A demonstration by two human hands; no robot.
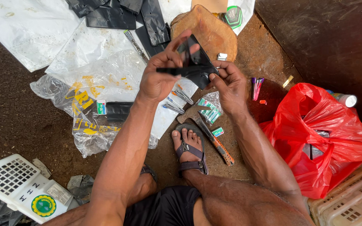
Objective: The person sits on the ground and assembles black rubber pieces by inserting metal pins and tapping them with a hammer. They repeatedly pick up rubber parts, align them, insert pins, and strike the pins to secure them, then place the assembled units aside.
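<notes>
Black plastic piece [195, 65] was held at chest height, centre frame. Left hand [158, 75] pinched its edge at nine o'clock; right hand [230, 86] pinched the three o'clock corner. Judged mid-fold; a firm crease is needed next. Surface: bare earth, clear sheeting [93, 90] left, red bag [319, 134] right.

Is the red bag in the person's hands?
No, the red bag lies on the ground; both hands, left hand and right hand, hold a black piece.

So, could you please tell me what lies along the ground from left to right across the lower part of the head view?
White perforated plastic crate → crumpled clear plastic bag with yellow print → sandalled foot → orange-handled hatchet → red plastic bag.
</notes>
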